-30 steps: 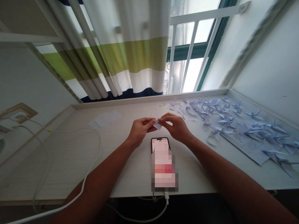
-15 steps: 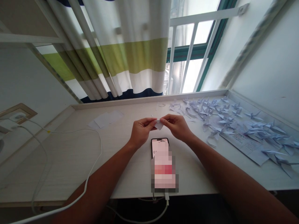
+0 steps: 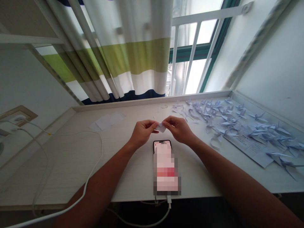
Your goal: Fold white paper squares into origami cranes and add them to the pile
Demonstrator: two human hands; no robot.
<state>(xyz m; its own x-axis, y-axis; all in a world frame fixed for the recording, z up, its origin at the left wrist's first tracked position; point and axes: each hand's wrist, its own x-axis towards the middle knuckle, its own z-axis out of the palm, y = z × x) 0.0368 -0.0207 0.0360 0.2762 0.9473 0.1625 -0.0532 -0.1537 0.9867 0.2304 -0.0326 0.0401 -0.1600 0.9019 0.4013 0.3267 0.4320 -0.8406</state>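
A small folded piece of white paper (image 3: 161,127) is pinched between both my hands above the white desk (image 3: 71,158). My left hand (image 3: 142,133) grips its left side with thumb and fingers closed. My right hand (image 3: 180,129) pinches its right side from above. Just below the hands a phone (image 3: 166,166) lies flat on the desk with its screen lit.
Several folded paper cranes (image 3: 237,126) cover the right part of the desk. Flat paper squares (image 3: 106,121) lie at the back left. A white charging cable (image 3: 92,171) loops over the left side and plugs into the phone. Behind the desk hang a striped curtain (image 3: 128,57) and a barred window.
Both hands have stayed in nearly the same place above the phone, with only slight shifts of the fingers on the paper.
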